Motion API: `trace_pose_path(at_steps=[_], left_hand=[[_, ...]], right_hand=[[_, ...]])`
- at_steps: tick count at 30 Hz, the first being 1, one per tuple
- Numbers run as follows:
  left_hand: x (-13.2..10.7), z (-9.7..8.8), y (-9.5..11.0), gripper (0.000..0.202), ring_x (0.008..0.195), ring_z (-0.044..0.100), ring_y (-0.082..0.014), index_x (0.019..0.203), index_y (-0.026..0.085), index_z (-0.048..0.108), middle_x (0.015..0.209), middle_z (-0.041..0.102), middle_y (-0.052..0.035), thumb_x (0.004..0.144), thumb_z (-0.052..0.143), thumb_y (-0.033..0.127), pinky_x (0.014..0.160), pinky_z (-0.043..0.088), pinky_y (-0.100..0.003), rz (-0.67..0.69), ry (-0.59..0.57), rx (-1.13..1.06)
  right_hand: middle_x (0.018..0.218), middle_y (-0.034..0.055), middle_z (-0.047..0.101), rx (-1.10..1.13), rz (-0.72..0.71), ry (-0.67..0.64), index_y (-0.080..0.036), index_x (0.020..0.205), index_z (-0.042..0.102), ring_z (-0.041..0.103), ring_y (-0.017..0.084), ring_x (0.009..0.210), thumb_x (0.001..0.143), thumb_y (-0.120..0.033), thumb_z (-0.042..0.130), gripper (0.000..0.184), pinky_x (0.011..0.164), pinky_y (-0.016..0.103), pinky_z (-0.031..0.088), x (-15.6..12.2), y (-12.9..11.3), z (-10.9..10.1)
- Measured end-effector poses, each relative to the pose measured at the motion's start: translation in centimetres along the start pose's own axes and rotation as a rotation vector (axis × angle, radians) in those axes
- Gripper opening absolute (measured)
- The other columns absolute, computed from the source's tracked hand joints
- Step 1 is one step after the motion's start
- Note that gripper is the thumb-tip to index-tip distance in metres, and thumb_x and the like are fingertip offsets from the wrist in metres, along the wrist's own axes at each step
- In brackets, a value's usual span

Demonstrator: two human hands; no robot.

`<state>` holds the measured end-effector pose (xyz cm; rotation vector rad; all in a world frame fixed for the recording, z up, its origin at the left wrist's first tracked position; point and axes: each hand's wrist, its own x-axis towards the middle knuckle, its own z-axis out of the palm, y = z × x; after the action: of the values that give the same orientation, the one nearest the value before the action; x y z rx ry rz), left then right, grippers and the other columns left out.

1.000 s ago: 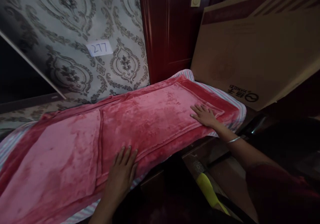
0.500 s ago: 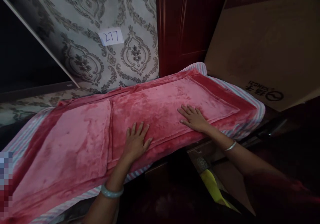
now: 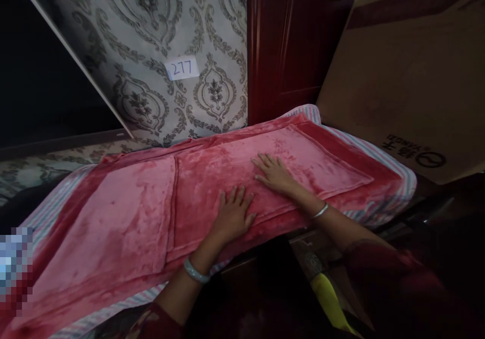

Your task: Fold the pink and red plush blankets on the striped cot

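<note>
A plush pink-red blanket (image 3: 212,177) lies spread out, with folded layers and a raised fold edge left of centre. My left hand (image 3: 232,215) rests flat on its middle, palm down, fingers spread. Further up and to the right, my right hand (image 3: 275,173) also lies flat on the plush, fingers apart. Neither hand grips anything. Beneath the blanket, a striped pink, white and blue cloth (image 3: 373,152) shows around the edges.
Behind stands a patterned wall with a paper label (image 3: 183,68) reading 277. A dark screen (image 3: 56,76) is at the left, a dark red door (image 3: 284,41) at the back. A large cardboard box (image 3: 409,76) leans at the right. A yellow strip (image 3: 329,301) hangs below the near edge.
My left hand has slid right across the blanket and my right hand has moved left, so they are closer together. The camera view has shifted slightly.
</note>
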<state>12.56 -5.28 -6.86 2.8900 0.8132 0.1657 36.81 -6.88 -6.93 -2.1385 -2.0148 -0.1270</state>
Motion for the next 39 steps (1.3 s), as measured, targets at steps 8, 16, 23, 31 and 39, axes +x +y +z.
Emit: trace_pose_path(at_steps=[8, 16, 23, 31, 39], left_hand=[[-1.3, -0.1, -1.0, 0.060, 0.156, 0.019, -0.0356, 0.156, 0.030, 0.040, 0.166, 0.032, -0.0101, 0.100, 0.049, 0.047, 0.121, 0.016, -0.070, 0.074, -0.055, -0.091], [6.6, -6.1, -7.1, 0.052, 0.137, 0.054, -0.0291, 0.140, 0.016, 0.061, 0.145, 0.060, -0.0134, 0.099, 0.045, 0.044, 0.118, 0.038, -0.047, 0.012, 0.006, -0.405], [9.6, -2.8, -9.1, 0.060, 0.151, 0.029, -0.0420, 0.154, 0.018, 0.045, 0.162, 0.037, -0.0184, 0.099, 0.046, 0.044, 0.118, 0.022, -0.069, -0.295, 0.148, 0.113], [9.3, -1.6, -9.6, 0.061, 0.150, 0.032, -0.0417, 0.154, 0.017, 0.045, 0.161, 0.039, -0.0179, 0.101, 0.040, 0.044, 0.116, 0.029, -0.066, -0.274, 0.165, 0.186], [9.4, -1.7, -9.7, 0.060, 0.149, 0.033, -0.0416, 0.154, 0.017, 0.046, 0.159, 0.042, -0.0179, 0.101, 0.039, 0.044, 0.116, 0.030, -0.066, -0.267, 0.166, 0.200]], right_hand=[[0.169, 0.0078, 0.020, 0.016, -0.022, -0.095, -0.034, 0.161, 0.032, 0.017, 0.035, 0.155, 0.102, -0.060, 0.037, 0.065, 0.117, 0.065, 0.025, -0.4, -0.1, 2.4], [0.169, 0.0124, 0.020, 0.006, 0.199, 0.016, -0.026, 0.162, 0.029, 0.019, 0.035, 0.155, 0.104, -0.054, 0.032, 0.065, 0.119, 0.064, 0.023, 1.6, 5.7, -0.8], [0.169, 0.0135, 0.021, -0.048, 0.376, -0.032, -0.029, 0.161, 0.031, 0.022, 0.038, 0.153, 0.102, -0.057, 0.028, 0.065, 0.112, 0.072, 0.027, 0.8, 11.1, 1.4], [0.169, 0.0103, 0.022, -0.057, 0.551, -0.034, -0.029, 0.160, 0.034, 0.018, 0.034, 0.155, 0.105, -0.055, 0.028, 0.061, 0.117, 0.067, 0.022, -0.1, 14.4, 0.1], [0.137, 0.0260, 0.060, 0.002, 0.816, 0.048, -0.011, 0.144, 0.055, 0.054, 0.038, 0.132, 0.103, -0.042, 0.035, 0.055, 0.102, 0.055, 0.046, -2.4, 19.7, -2.0]])
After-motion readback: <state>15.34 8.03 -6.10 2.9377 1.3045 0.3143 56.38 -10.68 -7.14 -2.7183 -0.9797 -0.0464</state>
